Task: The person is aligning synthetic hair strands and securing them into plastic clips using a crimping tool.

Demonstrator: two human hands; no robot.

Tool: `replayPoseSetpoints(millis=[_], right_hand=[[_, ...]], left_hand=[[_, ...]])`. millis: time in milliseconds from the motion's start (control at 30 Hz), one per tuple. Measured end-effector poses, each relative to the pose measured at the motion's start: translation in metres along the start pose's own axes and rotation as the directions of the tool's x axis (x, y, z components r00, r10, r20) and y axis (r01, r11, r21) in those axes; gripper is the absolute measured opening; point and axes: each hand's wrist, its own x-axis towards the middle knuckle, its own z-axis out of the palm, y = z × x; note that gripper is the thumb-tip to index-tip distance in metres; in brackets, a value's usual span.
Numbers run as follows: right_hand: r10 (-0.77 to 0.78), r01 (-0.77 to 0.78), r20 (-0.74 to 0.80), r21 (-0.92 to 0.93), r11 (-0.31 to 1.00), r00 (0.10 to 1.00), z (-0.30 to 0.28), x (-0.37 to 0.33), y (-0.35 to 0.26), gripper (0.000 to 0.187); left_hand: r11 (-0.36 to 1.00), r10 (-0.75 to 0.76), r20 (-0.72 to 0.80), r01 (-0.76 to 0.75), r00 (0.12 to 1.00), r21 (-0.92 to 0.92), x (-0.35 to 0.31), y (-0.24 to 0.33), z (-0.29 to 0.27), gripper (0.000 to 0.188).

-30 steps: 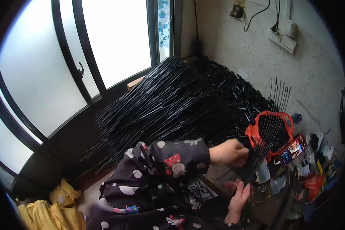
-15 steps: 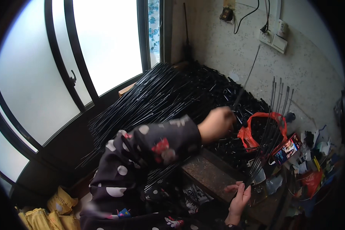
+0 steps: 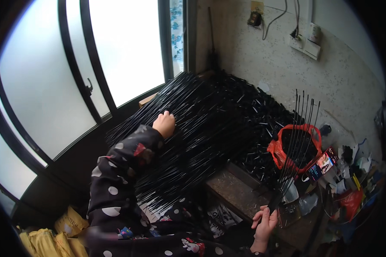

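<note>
A large heap of thin black rods [image 3: 193, 141] spreads in front of me, most of them slanting the same way. My left hand [image 3: 164, 124] is on the heap's upper left part, its fingers curled closed against the rods; what lies in its grip is hidden. At the lower right, my right hand [image 3: 266, 222] is closed around the lower ends of several thin black rods [image 3: 299, 132]. They fan upward and outward from it, in front of a red plastic bag [image 3: 276, 156].
Short black tube-like pieces [image 3: 244, 100] are piled against the wall behind the rods. A worn wooden board [image 3: 233, 192] lies in front. A lit phone [image 3: 322, 165] leans beside the red bag, with mixed scraps [image 3: 351, 192] to its right. Yellow sacks [image 3: 47, 244] sit at lower left.
My left hand has swung from the right, where it held up a thin black rod, leftward onto the heap. My right hand keeps its rods, which now fan a little more leftward.
</note>
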Motion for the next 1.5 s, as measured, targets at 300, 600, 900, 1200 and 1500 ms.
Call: replayPoseSetpoints(millis=[300, 600, 900, 1200, 1500], right_hand=[[-0.039, 0.035, -0.047, -0.09, 0.995, 0.998, -0.013, 0.001, 0.021, 0.024], [0.043, -0.051, -0.069, -0.117, 0.992, 0.997, 0.015, -0.002, -0.013, 0.029], [0.033, -0.036, -0.017, -0.208, 0.977, 0.999, 0.03, -0.006, -0.019, 0.027], [-0.049, 0.036, -0.08, -0.156, 0.987, 0.996, 0.011, -0.011, 0.003, 0.023], [-0.005, -0.006, -0.146, -0.075, 0.997, 0.989, -0.009, -0.016, 0.002, 0.023]], left_hand=[[0.85, 0.254, -0.349, -0.381, 0.902, -0.365, -0.052, -0.047, -0.095, 0.035], [0.667, -0.72, -0.182, 0.596, 0.669, -0.447, -0.393, -0.353, -0.015, 0.052], [-0.013, -0.876, -0.091, -0.21, 0.473, -0.978, -0.314, -0.203, 0.058, 0.072], [-0.033, -0.907, -0.003, -0.078, 0.421, -0.996, -0.192, -0.103, 0.041, 0.075], [0.518, -0.762, -0.307, 0.255, 0.57, -0.816, -0.224, -0.116, -0.074, 0.04]])
